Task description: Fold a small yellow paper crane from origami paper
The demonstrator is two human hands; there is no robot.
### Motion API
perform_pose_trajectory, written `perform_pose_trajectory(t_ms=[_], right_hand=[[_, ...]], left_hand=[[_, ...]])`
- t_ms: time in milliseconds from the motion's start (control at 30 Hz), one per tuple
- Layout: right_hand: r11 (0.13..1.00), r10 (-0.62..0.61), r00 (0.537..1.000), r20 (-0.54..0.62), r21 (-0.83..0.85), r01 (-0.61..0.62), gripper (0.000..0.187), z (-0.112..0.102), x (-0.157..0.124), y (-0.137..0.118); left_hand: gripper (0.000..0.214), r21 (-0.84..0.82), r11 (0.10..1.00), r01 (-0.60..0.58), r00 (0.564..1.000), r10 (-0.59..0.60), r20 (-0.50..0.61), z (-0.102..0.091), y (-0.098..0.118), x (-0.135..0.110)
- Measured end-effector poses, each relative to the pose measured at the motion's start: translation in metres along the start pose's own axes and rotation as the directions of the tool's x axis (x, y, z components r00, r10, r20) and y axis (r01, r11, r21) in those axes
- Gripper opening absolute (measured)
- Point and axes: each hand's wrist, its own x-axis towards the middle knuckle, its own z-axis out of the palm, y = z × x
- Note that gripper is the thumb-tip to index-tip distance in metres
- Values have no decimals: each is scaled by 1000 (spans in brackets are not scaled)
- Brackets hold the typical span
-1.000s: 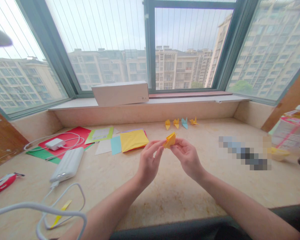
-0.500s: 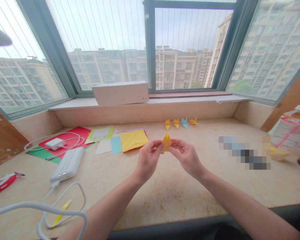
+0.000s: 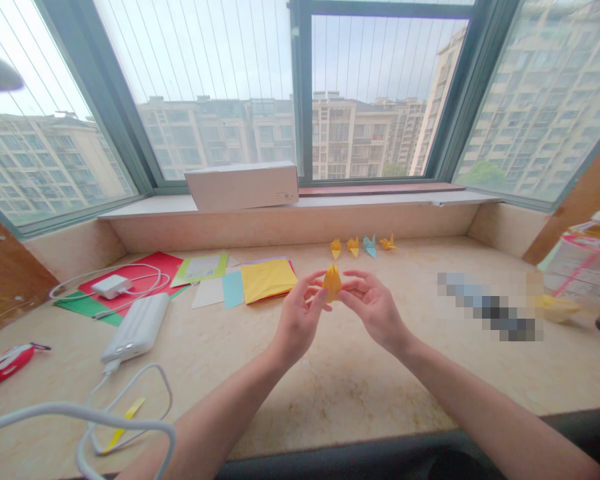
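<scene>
Looks out through angled windows (image 3: 387, 87) in grey-green frames (image 3: 303, 113) onto pale apartment blocks (image 3: 347, 137) under a bright, cloudy sky (image 3: 205, 50); takes in a beige counter (image 3: 370, 393) below a white sill (image 3: 380, 199), flanked by brown wooden panels (image 3: 567, 210).

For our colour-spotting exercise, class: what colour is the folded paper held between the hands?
The folded paper is yellow, best seen in the head view.

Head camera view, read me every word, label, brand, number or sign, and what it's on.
No text is legible.
White cardboard box: small print near its lower right corner, too small to read.
Lime-green rectangular packet with a pale panel: faint marks, too blurred to read.
Clear plastic container with pink markings: any lettering is too blurred to read.
</scene>
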Motion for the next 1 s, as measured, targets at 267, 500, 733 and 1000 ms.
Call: perform_pose_trajectory(t_ms=[267,500,733,1000], right_hand=[[997,-14,1000,-13,-74,13,30,-1,-1,1],[998,-23,999,-32,-63,21,31,-2,1,2],[985,-83,996,-20,-155,79,29,-1,-2,0],[978,-104,994,-16,-182,99,28,-1,-3,-3]], left_hand=[[33,47,999,18,999,-19,25,-1,0,-1],[36,-10,996,88,994,-87,62,-1,1,0],[38,-86,993,81,996,-79,32,-1,1,0],[31,-49,998,26,998,-23,61,1,2,-3]])
